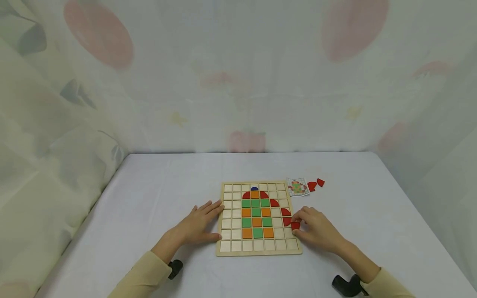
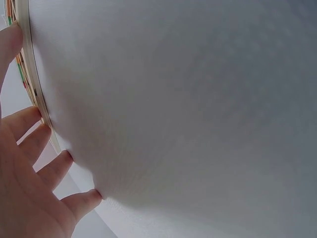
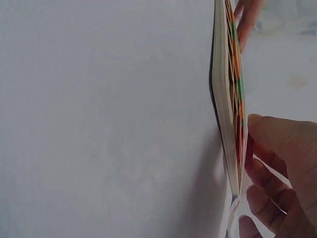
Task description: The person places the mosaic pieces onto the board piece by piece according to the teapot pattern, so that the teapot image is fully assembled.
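Observation:
A wooden grid board (image 1: 228,246) lies on the table, its middle cells filled with green and orange square tiles. Red rounded pieces (image 1: 285,212) and one blue piece (image 1: 254,188) sit around them. My left hand (image 1: 197,223) rests at the board's left edge, fingers spread, thumb and fingertips touching the frame; the left wrist view shows the fingertips along that edge. Between thumb and fingers my right hand (image 1: 316,229) pinches a red tile (image 1: 295,226) over the board's right edge. In the right wrist view the red tile (image 3: 250,148) stands near the board's raised side, partly hidden by the fingers.
A small printed pattern card (image 1: 298,187) lies by the board's upper right corner, showing a similar coloured figure. Two loose red pieces (image 1: 312,186) lie just right of it. White cloth covers the table (image 1: 179,178), and patterned curtains hang behind and beside it.

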A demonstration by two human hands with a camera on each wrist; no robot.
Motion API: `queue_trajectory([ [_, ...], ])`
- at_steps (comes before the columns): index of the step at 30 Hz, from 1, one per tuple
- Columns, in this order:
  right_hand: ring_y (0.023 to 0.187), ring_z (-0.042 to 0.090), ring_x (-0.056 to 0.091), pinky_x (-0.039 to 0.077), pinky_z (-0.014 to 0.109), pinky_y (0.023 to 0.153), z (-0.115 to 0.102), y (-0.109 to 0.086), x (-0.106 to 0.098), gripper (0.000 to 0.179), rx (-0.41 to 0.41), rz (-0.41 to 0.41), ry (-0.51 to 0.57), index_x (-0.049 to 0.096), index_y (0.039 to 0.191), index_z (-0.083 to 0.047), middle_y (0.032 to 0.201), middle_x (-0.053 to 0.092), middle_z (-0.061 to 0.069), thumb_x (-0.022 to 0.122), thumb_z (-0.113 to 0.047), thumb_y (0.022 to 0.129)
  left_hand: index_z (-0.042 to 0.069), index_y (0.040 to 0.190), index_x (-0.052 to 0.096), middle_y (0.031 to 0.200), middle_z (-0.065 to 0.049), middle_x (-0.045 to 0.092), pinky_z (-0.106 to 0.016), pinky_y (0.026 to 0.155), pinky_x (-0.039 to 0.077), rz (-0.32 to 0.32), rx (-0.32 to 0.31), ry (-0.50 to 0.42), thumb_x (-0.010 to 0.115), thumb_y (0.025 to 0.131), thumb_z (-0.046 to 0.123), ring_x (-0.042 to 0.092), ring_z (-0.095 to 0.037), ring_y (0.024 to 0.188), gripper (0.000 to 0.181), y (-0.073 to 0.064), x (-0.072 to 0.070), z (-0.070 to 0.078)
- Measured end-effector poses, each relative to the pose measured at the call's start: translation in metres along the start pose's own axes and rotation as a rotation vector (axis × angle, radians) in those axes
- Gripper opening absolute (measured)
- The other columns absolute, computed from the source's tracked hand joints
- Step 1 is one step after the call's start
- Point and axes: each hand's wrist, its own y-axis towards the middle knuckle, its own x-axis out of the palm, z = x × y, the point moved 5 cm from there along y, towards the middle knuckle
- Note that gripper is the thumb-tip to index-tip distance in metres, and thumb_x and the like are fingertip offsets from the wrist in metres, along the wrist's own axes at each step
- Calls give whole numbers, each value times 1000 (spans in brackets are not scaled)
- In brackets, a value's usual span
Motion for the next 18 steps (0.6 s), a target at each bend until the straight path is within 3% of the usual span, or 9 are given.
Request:
queue_trajectory([
  [9, 72, 5, 39, 35, 21, 62, -18, 10, 12, 23, -37, -44, -4, 63, 88, -21, 81, 51, -12, 78, -25, 71, 10, 144, 31, 151, -8, 25, -68, 99, 22, 8, 10, 11, 67, 80, 44, 24, -37, 136, 81, 0, 0, 0],
  [18, 76, 5, 40, 35, 23, 65, -30, 15, 20, 21, -33, -92, -9, 62, 87, -22, 81, 50, -13, 76, -24, 72, 11, 144, 31, 152, -6, 24, -67, 100, 21, 10, 5, 9, 66, 80, 45, 23, -36, 137, 81, 0, 3, -2],
])
